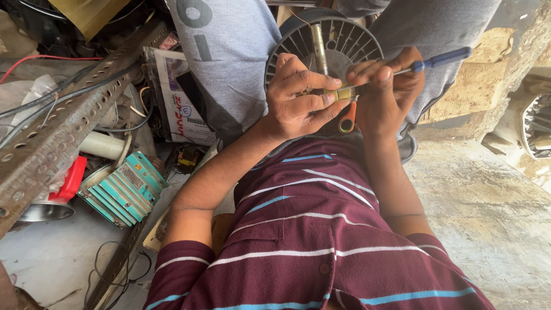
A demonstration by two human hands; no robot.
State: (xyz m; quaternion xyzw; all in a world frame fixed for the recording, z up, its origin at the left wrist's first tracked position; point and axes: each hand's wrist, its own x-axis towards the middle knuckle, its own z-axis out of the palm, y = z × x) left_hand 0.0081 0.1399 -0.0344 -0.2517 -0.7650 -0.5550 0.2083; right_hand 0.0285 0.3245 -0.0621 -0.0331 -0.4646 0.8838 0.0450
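Closest to the camera, a maroon shirt [310,241] with white and blue stripes fills the lower middle, and two bare forearms reach up from it. Further on, the left hand [298,100] is closed around a small yellowish part [338,92], fingers curled and thumb across the top. Touching it from the other side, the right hand [387,86] grips a screwdriver with a blue handle [439,59]; its thin shaft points at the yellowish part, and the handle sticks out past the knuckles. An orange tool end [346,121] hangs just below the two hands. Behind them sits a round grey motor body with radial ribs [338,43] and a metal shaft [319,49] standing out of its centre; the hands cover its lower half. Grey trouser legs [229,63] flank it. To the left lie a teal finned box [123,192], a white tube [103,144], a red piece [70,181], a steel bowl [46,211], a printed paper [181,97], loose wires [46,92] and a long perforated metal angle bar [63,123] that crosses over them. Rough concrete floor [488,212] spreads to the right
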